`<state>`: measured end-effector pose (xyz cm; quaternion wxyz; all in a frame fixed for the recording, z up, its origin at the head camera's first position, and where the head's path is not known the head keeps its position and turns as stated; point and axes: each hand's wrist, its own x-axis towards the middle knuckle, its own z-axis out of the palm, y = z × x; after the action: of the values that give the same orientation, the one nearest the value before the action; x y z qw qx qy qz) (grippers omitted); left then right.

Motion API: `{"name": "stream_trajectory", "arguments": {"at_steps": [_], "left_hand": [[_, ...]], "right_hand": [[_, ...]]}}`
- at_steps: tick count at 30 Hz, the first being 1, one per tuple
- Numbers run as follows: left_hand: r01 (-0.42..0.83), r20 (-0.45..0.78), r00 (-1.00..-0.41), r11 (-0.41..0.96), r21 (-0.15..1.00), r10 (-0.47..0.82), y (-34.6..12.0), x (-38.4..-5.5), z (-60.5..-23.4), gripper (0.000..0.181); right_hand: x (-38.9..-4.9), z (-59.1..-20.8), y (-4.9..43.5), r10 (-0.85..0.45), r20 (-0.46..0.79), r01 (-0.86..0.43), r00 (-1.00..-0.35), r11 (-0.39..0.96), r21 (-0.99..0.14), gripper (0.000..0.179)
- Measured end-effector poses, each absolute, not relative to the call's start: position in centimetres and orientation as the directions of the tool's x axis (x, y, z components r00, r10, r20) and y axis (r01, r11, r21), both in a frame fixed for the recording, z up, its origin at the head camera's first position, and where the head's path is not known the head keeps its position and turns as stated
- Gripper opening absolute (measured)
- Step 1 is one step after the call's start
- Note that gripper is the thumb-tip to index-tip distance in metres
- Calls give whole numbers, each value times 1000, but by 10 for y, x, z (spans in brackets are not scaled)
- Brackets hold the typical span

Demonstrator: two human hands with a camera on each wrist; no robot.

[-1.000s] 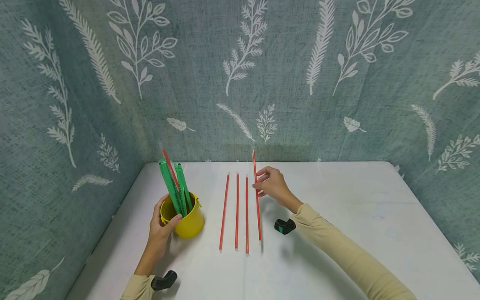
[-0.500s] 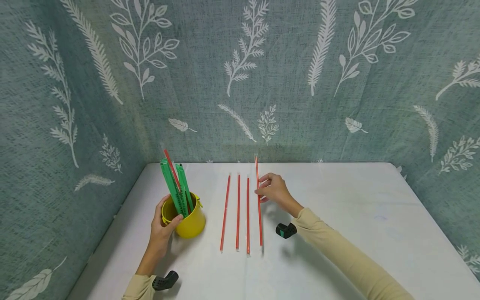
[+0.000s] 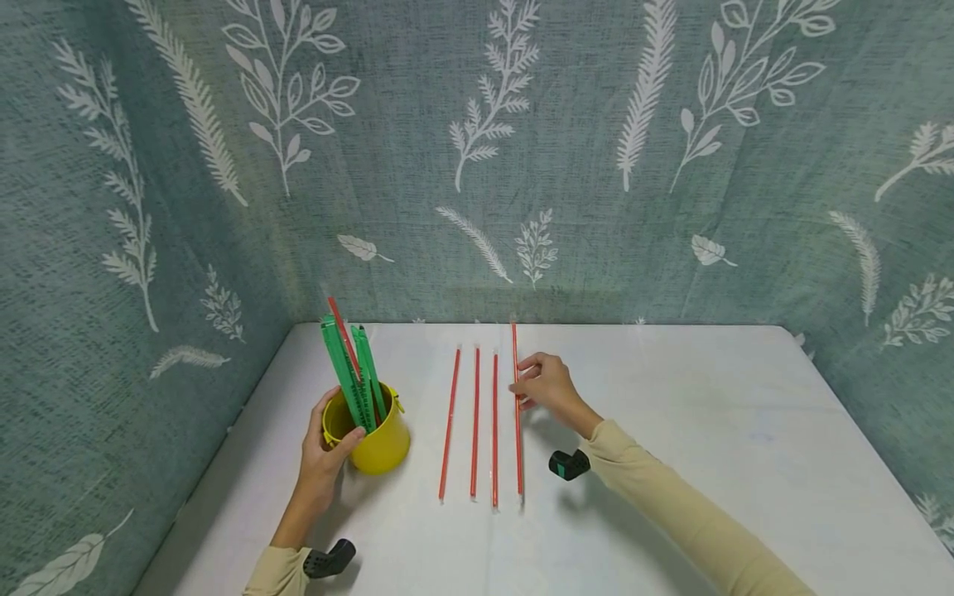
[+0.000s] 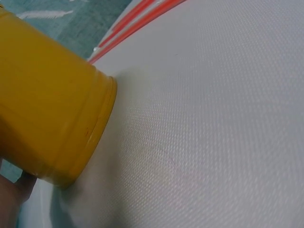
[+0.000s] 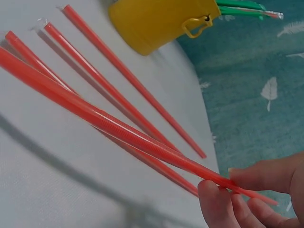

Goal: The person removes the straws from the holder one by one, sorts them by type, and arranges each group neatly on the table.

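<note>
My left hand grips the near left side of a small yellow bucket, thumb at its rim. Several long green packets with dark print and a red straw stick up out of the bucket. My right hand pinches another red drinking straw between thumb and fingers; its ridged bend shows in the right wrist view. Left of it, three more red straws in clear wrappers, the nearest being this straw, lie side by side. The held straw is roughly parallel to them, close over the table, with its shadow below.
The white table reaches back to a green leaf-patterned cloth, which also hangs along the left side. Black wrist devices sit at both cuffs, one device by the right hand and another device by the left.
The right hand has brought its straw down and slightly toward me, nearer the table and in line with the other straws. The left hand and the bucket stay in place.
</note>
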<state>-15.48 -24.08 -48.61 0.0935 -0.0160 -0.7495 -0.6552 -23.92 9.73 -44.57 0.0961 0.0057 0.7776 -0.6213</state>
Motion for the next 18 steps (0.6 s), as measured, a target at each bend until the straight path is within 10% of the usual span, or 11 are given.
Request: {"name": "stream_trajectory", "arguments": {"at_steps": [18], "left_hand": [[147, 163, -981, 153, 977, -103, -240, -153, -485, 69]], "right_hand": [[-245, -470, 93, -76, -166, 139, -983, 280, -950, 31]]}}
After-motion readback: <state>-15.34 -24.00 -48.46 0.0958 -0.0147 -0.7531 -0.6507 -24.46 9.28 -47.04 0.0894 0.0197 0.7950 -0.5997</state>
